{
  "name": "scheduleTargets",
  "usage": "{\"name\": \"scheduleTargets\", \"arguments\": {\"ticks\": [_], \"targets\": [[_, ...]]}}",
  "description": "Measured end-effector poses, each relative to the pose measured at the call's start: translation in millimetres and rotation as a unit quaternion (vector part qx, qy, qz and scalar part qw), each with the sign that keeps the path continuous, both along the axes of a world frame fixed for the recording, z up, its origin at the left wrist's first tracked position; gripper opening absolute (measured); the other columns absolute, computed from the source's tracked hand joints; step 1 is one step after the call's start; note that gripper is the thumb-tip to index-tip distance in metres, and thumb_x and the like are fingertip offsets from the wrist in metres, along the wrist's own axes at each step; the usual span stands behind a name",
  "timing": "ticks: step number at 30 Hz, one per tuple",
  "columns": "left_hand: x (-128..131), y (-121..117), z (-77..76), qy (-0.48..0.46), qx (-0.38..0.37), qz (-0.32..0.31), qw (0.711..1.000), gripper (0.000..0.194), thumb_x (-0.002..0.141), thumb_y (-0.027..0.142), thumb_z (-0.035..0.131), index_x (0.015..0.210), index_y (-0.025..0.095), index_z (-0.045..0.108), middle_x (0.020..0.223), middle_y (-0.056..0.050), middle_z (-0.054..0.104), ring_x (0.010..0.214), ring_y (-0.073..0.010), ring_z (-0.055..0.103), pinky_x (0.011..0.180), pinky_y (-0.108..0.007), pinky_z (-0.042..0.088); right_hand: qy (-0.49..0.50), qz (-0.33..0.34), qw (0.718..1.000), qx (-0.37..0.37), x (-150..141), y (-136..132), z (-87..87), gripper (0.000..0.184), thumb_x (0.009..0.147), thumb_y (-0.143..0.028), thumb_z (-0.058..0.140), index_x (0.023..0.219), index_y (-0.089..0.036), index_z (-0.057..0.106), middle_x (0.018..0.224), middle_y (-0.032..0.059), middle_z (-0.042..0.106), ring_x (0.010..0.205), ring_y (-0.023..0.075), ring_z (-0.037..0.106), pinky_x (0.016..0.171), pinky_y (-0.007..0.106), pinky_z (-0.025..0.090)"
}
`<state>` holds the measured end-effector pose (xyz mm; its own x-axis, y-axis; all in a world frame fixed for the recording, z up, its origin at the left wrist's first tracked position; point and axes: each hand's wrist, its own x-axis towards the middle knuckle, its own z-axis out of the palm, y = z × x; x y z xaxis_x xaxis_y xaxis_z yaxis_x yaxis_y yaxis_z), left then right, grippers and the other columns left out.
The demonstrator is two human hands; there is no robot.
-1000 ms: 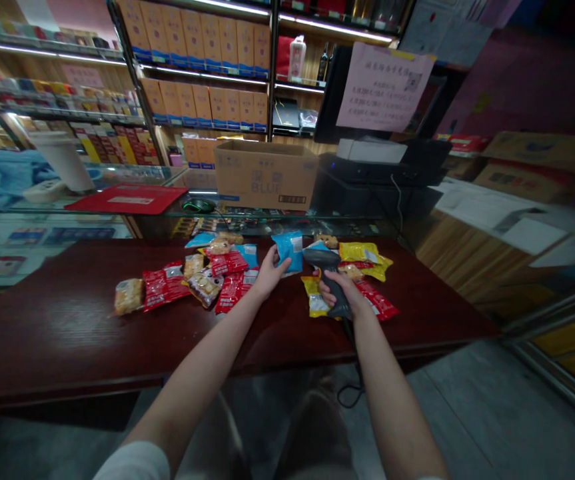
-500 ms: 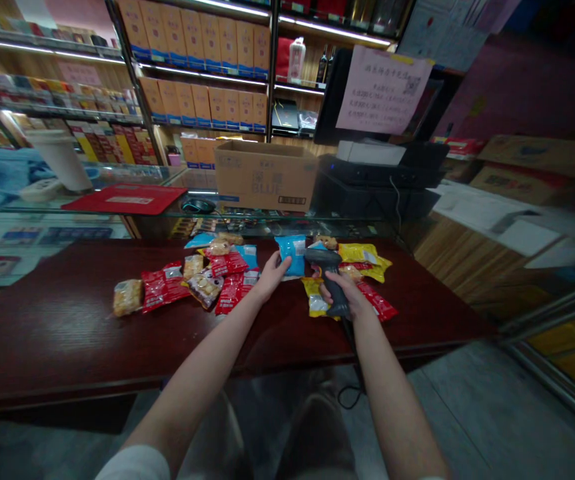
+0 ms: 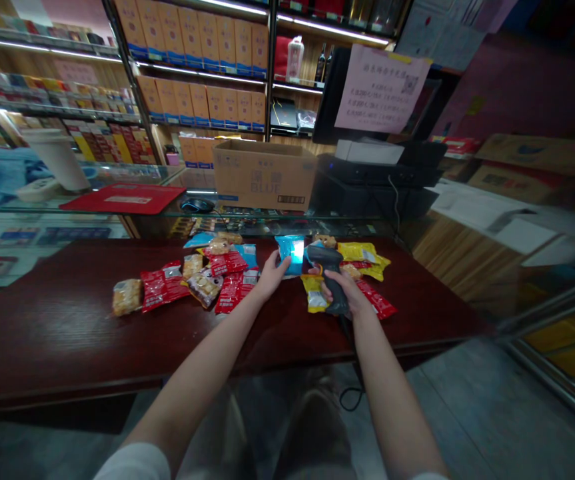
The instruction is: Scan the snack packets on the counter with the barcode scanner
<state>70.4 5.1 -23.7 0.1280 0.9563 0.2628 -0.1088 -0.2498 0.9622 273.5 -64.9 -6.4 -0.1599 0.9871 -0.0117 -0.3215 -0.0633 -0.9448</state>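
Note:
My left hand (image 3: 273, 275) grips a blue snack packet (image 3: 288, 248) by its left edge, thumb on its front. A bright patch of light shines on the packet's pale label. My right hand (image 3: 343, 288) is wrapped round the handle of a dark grey barcode scanner (image 3: 336, 297), whose head points left at the packet from close by. Under the scanner lies a yellow packet (image 3: 313, 293). To the left rest several snacks, among them a red packet (image 3: 163, 287) and a clear-wrapped snack (image 3: 127, 297). More yellow packets (image 3: 357, 251) and a red packet (image 3: 378, 301) lie to the right.
Behind the dark wooden desk (image 3: 82, 353) runs a glass counter with a cardboard box (image 3: 262, 177), a mouse (image 3: 197, 205), a red mat (image 3: 127, 199) and a white cup (image 3: 57, 157). A monitor (image 3: 332, 100) stands at right. The scanner's cable (image 3: 351, 399) hangs below the desk edge.
A bright light from the scanner now falls on the blue packet's label; it was unlit before. Both hands keep nearly the same place and grip.

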Motion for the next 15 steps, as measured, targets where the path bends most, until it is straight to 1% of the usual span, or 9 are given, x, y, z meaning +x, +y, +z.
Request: {"name": "scheduleTargets", "arguments": {"ticks": [3, 6, 8, 9, 10, 12, 13, 15], "targets": [[-2, 3, 1.4, 0.035, 0.011, 0.046, 0.998, 0.032, 0.088, 0.038, 0.06, 0.106, 0.013, 0.068, 0.105, -0.01, 0.074, 0.102, -0.0238, 0.066, 0.092, -0.037, 0.052, -0.009, 0.006, 1.0, 0.0, 0, -3, 2.6, 0.046, 0.077, -0.038, 0.072, 0.115, -0.015, 0.06, 0.046, -0.0067, 0.052, 0.036, 0.0109, 0.042, 0.035, 0.022, 0.032], [-8, 2, 9.0, 0.072, 0.022, 0.065, 0.995, 0.029, 0.091, 0.034, 0.054, 0.103, 0.012, 0.068, 0.105, -0.012, 0.073, 0.1, -0.0247, 0.066, 0.093, -0.039, 0.051, -0.004, 0.005, 1.0, -0.003, 1, -5, 4.2, 0.048, 0.076, -0.039, 0.072, 0.116, -0.015, 0.06, 0.045, -0.0069, 0.051, 0.037, 0.0109, 0.042, 0.036, 0.022, 0.031], [-15, -2, 18.9, 0.131, 0.056, 0.101, 0.985, 0.032, 0.091, 0.031, 0.055, 0.113, 0.011, 0.065, 0.113, -0.015, 0.072, 0.106, -0.0267, 0.066, 0.097, -0.04, 0.049, 0.001, 0.008, 1.0, -0.002, 2, -5, 4.8, 0.045, 0.077, -0.039, 0.072, 0.115, -0.017, 0.061, 0.048, -0.0063, 0.053, 0.039, 0.0106, 0.043, 0.038, 0.021, 0.032], [-19, -5, 25.1, 0.178, 0.08, 0.13, 0.972, 0.038, 0.091, 0.031, 0.056, 0.123, 0.011, 0.061, 0.12, -0.016, 0.069, 0.11, -0.0279, 0.065, 0.098, -0.04, 0.048, 0.0, 0.012, 1.0, -0.002, 3, -6, 5.0, 0.044, 0.078, -0.04, 0.071, 0.114, -0.017, 0.062, 0.048, -0.006, 0.053, 0.039, 0.0104, 0.043, 0.038, 0.021, 0.032], [-25, -8, 31.8, 0.234, 0.103, 0.165, 0.953, 0.046, 0.091, 0.031, 0.056, 0.134, 0.013, 0.055, 0.128, -0.017, 0.066, 0.114, -0.0289, 0.064, 0.098, -0.04, 0.048, -0.003, 0.017, 1.0, -0.002, 4, -6, 5.1, 0.042, 0.079, -0.041, 0.07, 0.113, -0.017, 0.063, 0.048, -0.0058, 0.052, 0.039, 0.0103, 0.043, 0.038, 0.021, 0.031], [-38, -12, 45.0, 0.349, 0.131, 0.242, 0.896, 0.057, 0.094, 0.034, 0.053, 0.147, 0.017, 0.043, 0.139, -0.017, 0.059, 0.117, -0.0307, 0.063, 0.095, -0.04, 0.049, -0.009, 0.021, 1.0, -0.002, 6, -6, 4.8, 0.041, 0.08, -0.044, 0.068, 0.11, -0.016, 0.064, 0.046, -0.0058, 0.05, 0.038, 0.0103, 0.042, 0.038, 0.021, 0.03], [-45, -13, 50.7, 0.393, 0.134, 0.274, 0.868, 0.056, 0.095, 0.035, 0.05, 0.148, 0.017, 0.042, 0.14, -0.017, 0.058, 0.117, -0.0315, 0.062, 0.095, -0.04, 0.048, -0.01, 0.019, 1.0, -0.001, 7, -5, 4.4, 0.04, 0.08, -0.044, 0.068, 0.109, -0.016, 0.065, 0.045, -0.0059, 0.049, 0.038, 0.0104, 0.041, 0.038, 0.021, 0.03], [-57, -14, 58.8, 0.459, 0.134, 0.321, 0.817, 0.05, 0.097, 0.036, 0.045, 0.143, 0.015, 0.049, 0.135, -0.018, 0.061, 0.119, -0.033, 0.06, 0.098, -0.043, 0.045, -0.011, 0.008, 1.0, 0.001, 6, -5, 3.7, 0.04, 0.078, -0.044, 0.07, 0.107, -0.017, 0.066, 0.045, -0.0055, 0.049, 0.038, 0.0107, 0.041, 0.038, 0.021, 0.03]]}}
